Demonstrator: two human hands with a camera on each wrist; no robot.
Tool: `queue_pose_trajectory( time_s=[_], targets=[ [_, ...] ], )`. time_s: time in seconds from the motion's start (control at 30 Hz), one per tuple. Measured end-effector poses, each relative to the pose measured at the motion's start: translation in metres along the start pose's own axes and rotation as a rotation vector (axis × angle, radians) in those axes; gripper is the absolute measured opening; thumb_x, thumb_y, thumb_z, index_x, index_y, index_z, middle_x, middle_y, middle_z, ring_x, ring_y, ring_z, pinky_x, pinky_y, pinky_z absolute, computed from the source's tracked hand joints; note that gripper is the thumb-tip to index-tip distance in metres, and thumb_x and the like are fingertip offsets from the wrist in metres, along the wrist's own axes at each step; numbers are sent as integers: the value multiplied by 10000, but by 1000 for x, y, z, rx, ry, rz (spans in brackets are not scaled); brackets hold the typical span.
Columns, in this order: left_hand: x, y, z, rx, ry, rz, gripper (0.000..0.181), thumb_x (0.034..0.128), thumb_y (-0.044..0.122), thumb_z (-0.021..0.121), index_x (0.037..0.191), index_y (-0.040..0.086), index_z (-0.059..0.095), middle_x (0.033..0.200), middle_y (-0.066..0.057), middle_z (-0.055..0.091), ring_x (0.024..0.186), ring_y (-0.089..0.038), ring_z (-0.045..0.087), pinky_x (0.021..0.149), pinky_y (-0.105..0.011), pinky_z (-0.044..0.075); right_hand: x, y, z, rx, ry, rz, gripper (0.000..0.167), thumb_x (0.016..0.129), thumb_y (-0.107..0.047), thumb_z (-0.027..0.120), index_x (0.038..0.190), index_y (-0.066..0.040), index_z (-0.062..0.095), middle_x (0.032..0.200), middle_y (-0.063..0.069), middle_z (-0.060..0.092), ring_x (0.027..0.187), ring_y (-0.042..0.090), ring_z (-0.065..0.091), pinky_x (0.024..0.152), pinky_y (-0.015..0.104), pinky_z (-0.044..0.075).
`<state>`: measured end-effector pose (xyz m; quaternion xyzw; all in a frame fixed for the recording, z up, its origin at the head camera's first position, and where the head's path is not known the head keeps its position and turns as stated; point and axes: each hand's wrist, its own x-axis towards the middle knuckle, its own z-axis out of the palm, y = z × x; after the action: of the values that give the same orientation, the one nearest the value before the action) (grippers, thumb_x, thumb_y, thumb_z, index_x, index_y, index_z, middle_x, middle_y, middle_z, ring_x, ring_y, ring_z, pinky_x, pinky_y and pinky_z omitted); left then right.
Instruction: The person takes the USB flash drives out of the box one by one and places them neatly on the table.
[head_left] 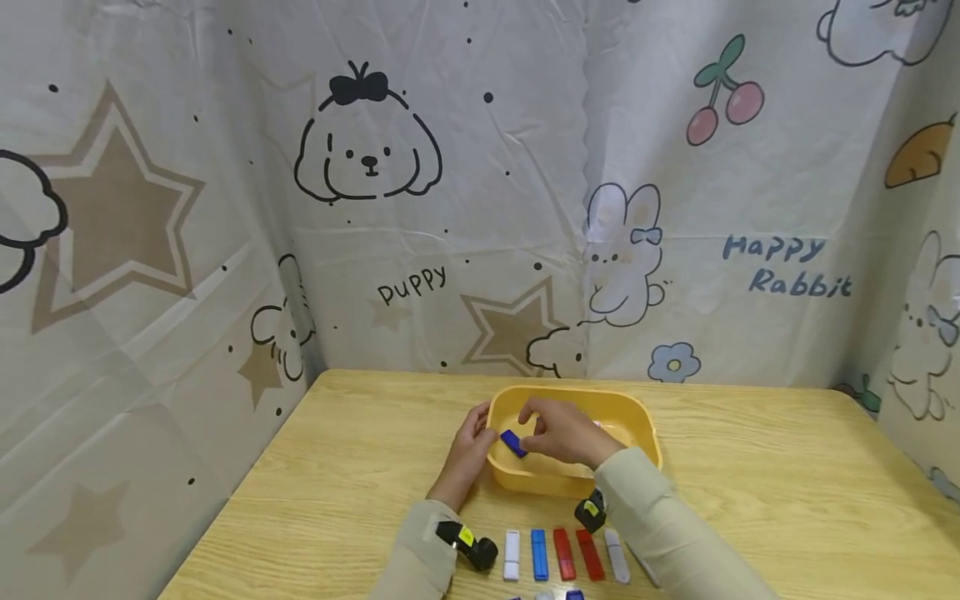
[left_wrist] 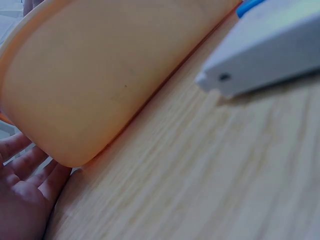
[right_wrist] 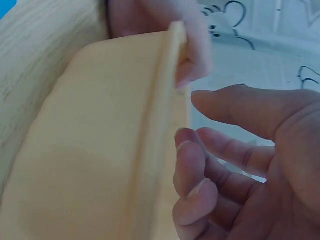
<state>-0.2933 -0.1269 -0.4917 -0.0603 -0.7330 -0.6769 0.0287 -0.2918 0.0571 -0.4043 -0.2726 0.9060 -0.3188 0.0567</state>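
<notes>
A yellow basket [head_left: 540, 483] stands on the table. My left hand [head_left: 470, 446] grips its left end; the right wrist view shows a finger or thumb over the rim [right_wrist: 172, 60], and the left wrist view shows fingers [left_wrist: 32, 165] against the outer wall [left_wrist: 95, 75]. Inside the basket's left part lies a dark blue piece [head_left: 513, 443]. Over the basket is my right hand [head_left: 567, 432], its fingertips close beside that piece; whether they touch it I cannot tell. In the right wrist view the thumb stands apart from bent fingers [right_wrist: 192, 167], with nothing seen between them.
In front of the basket, a row holds a white piece [head_left: 512, 555], a blue one [head_left: 539, 555], two red ones [head_left: 564, 554] [head_left: 590, 555] and a pale one [head_left: 617, 556]. Others show at the bottom edge, partly cut off. A patterned curtain [head_left: 450, 250] hangs behind the table.
</notes>
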Motion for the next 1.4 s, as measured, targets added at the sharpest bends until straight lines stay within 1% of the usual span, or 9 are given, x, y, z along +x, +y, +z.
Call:
queue_pose_trajectory(
  time_s=[0.1,0.17,0.33,0.43,0.67,0.83,1.13,1.27,1.4],
  targets=[
    [4,-8,0,-1,4,11,546,913,89,463,1453,65,382,1414,-177,474,1282,-291,466,1002,-356,439,10,2,6,-11,-16,24,291,831,-128,740,1072,-33,609,752,9,609,627,140,554,554,282,464],
    [1,-1,0,0,1,15,545,909,75,466,1447,41,384,1406,-192,477,1281,-302,465,1009,-372,434,16,3,10,-28,-11,44,299,827,-123,744,1075,-21,612,784,16,612,649,144,555,576,287,464],
    [-11,24,-1,3,-22,26,534,904,27,456,1432,-13,385,1387,-232,485,1276,-351,464,1017,-396,426,27,10,21,-58,26,101,280,814,-141,745,1039,-25,624,930,103,652,716,182,530,636,314,456],
    [-12,25,0,-3,-20,38,521,901,15,450,1418,-19,401,1372,-240,495,1265,-362,472,1002,-371,435,32,14,26,-76,48,117,284,804,-160,752,1016,-19,625,961,126,657,743,199,527,663,328,462],
    [-13,24,3,1,-22,43,514,901,6,454,1412,-26,408,1360,-243,500,1256,-357,477,983,-350,447,37,19,32,-139,54,206,361,801,-265,773,1036,-37,621,926,80,639,763,201,540,699,357,477],
    [-13,25,2,15,-13,27,517,916,22,455,1429,0,399,1381,-221,490,1272,-335,470,1013,-392,431,39,17,36,-154,50,200,375,779,-269,789,1022,-36,625,917,78,637,758,207,544,696,364,483],
    [-13,25,1,39,10,12,523,909,31,464,1427,1,402,1393,-213,486,1281,-327,468,1041,-424,406,40,20,42,-159,35,167,294,765,-226,791,909,-48,606,804,27,586,693,184,528,635,318,463],
    [-13,26,1,30,14,23,524,899,18,468,1418,-15,408,1380,-230,491,1270,-346,472,1032,-431,414,39,20,42,-170,22,140,201,749,-191,781,731,-65,625,649,-21,550,582,151,485,534,272,406],
    [-14,26,2,24,11,20,530,899,21,467,1424,-8,406,1389,-227,486,1279,-350,464,1040,-438,405,38,21,44,-203,16,150,284,740,-193,761,530,-110,589,470,-71,419,461,120,377,440,250,275]
  ],
)
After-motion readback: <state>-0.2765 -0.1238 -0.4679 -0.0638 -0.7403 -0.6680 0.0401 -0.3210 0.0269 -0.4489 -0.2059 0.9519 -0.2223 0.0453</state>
